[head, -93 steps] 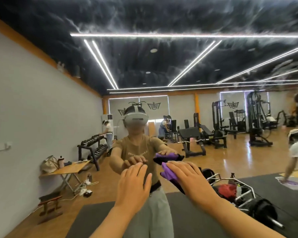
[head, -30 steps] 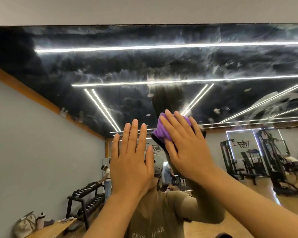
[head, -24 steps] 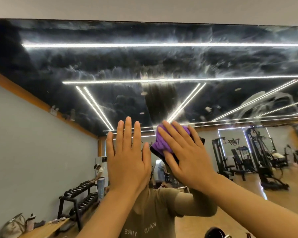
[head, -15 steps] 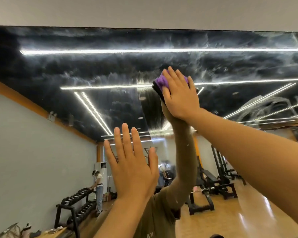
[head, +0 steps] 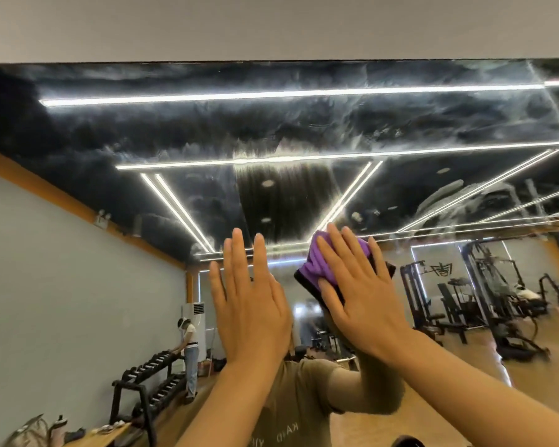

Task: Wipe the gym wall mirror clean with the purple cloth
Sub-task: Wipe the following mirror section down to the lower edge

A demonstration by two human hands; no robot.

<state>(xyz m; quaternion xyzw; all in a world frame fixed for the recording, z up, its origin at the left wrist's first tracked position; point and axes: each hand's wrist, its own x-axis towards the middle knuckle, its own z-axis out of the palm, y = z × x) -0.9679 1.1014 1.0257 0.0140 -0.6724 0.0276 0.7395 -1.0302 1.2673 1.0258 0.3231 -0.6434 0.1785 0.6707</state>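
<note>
Head view, the only view. Your right hand (head: 365, 295) lies flat over the purple cloth (head: 320, 264), fingers (head: 338, 250) straight and spread, pressing it onto the gym wall mirror (head: 271, 130). No pinch, no curl: a flat palm likely spreads pressure so the cloth wipes with its whole face. The cloth sits mid-mirror, well below the mirror's top edge, bunched in ridges, peeking out above and left of your fingers. The dark slab touching it looks like its own reflection.

Your left hand (head: 249, 304) is just left of the cloth, fingers straight, slightly apart, holding nothing. It seems to rest against the mirror, probably as a brace while you lean in, but I cannot tell whether it actually touches the glass.

Above the cloth one darker, cleaner vertical band (head: 281, 201) shows; hazy smears (head: 384, 124) cover the mirror above and to both sides of it, so my judgement is most of the upper mirror is left to do.

Counts: two hands, one cloth, one mirror, one clean band. Reflected low left of the cloth: one dumbbell rack (head: 155, 379), one person (head: 188, 356) beside it.
</note>
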